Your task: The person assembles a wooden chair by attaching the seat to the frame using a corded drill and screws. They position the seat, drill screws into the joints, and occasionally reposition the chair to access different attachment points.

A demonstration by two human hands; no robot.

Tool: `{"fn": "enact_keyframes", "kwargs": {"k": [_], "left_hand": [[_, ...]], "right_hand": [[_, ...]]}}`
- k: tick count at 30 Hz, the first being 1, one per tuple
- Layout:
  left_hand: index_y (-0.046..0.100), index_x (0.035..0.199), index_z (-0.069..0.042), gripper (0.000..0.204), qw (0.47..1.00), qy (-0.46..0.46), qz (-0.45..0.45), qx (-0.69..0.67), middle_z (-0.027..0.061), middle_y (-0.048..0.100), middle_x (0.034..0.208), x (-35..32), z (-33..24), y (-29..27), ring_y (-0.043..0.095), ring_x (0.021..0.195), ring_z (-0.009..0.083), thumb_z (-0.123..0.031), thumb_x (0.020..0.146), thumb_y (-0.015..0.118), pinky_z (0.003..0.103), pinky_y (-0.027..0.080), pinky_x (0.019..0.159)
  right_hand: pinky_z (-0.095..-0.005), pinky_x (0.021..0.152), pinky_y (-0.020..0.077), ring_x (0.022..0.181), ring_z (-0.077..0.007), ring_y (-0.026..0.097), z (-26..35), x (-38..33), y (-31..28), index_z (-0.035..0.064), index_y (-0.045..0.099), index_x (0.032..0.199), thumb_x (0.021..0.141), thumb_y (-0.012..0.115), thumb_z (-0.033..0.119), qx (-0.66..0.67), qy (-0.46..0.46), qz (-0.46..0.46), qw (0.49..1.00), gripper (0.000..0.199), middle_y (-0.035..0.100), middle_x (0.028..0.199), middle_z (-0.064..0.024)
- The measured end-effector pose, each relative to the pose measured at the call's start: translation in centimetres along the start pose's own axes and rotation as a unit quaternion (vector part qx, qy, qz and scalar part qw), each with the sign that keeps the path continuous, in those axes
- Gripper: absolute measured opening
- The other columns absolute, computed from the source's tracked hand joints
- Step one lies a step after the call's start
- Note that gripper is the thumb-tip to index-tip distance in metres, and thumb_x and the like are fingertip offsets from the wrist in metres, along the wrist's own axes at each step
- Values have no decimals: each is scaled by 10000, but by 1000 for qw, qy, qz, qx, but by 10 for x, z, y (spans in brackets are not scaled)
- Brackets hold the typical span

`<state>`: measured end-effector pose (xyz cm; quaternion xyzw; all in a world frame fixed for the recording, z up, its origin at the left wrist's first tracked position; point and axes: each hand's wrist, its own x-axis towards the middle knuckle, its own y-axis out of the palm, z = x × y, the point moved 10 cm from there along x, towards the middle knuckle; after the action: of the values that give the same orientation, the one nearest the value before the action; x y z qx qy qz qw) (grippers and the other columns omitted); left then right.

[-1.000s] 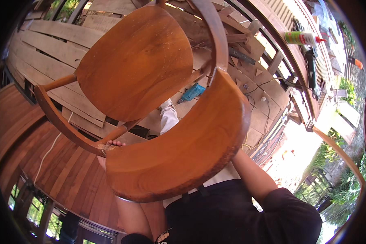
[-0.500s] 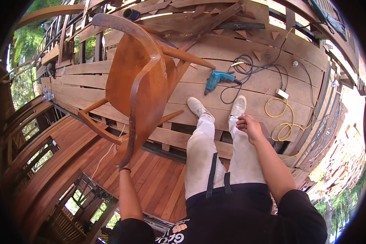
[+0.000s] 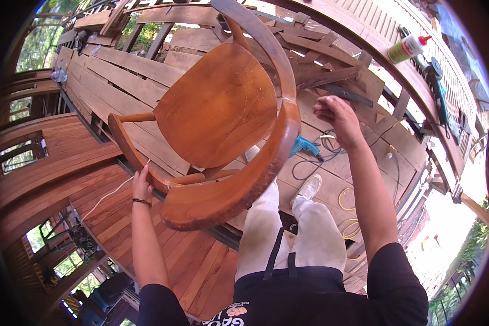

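Observation:
A brown wooden armchair (image 3: 217,103) with a broad rounded seat and a curved arm rail is tilted in front of me, filling the middle of the view. My left hand (image 3: 142,185) grips its lower left frame piece, and a thin white cord (image 3: 107,195) runs past that hand. To the right of the curved rail, my right hand (image 3: 339,120) hangs in the air, apart from the chair, fingers loosely bent and nothing visible in them. Partly covered by the rail, a blue power drill (image 3: 305,146) lies on the planks beyond my feet.
Black cable (image 3: 304,178) and yellow cord (image 3: 349,231) lie coiled on the plank deck at right. On the railing (image 3: 386,73) stands a bottle with a red tip (image 3: 408,50), beside a blue-and-black power tool (image 3: 439,92). Loose board offcuts (image 3: 331,76) pile up at the back.
The chair has turned and shifted right, so its seat now shows more fully. My right hand has risen from near my leg towards the chair's rail. The bottle has come into view.

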<state>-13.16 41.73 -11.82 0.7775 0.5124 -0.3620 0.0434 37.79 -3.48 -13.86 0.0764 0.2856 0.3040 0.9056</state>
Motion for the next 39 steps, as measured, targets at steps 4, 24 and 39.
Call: {"fn": "enact_keyframes", "kwargs": {"k": [4, 24, 39], "left_hand": [[458, 1363, -59, 547, 994, -7, 10, -109, 139, 590, 1219, 23, 3, 16, 592, 1143, 256, -301, 922, 673, 408, 482, 943], [521, 1070, -68, 163, 958, -30, -55, -280, 1, 510, 793, 7, 16, 29, 518, 680, 105, -111, 930, 593, 264, 470, 616], [263, 1513, 17, 876, 926, 108, 333, 140, 194, 421, 1481, -161, -177, 266, 417, 1378, 312, -438, 898, 689, 444, 323, 1138]], "right_hand": [[-321, 925, 469, 1001, -154, 619, 39, 72, 45, 68, 620, 1162, 1019, 532, 331, -41, -10, 12, 999, 312, 671, 1073, -59], [-290, 562, 501, 570, -155, 577, 56, 181, 161, 86, 538, 1111, 981, 568, 413, -31, 101, 123, 987, 353, 611, 764, -92], [-279, 774, 491, 847, -120, 616, 38, 73, 30, 7, 650, 1022, 990, 594, 265, 67, -117, -238, 962, 266, 669, 887, -43]]}}
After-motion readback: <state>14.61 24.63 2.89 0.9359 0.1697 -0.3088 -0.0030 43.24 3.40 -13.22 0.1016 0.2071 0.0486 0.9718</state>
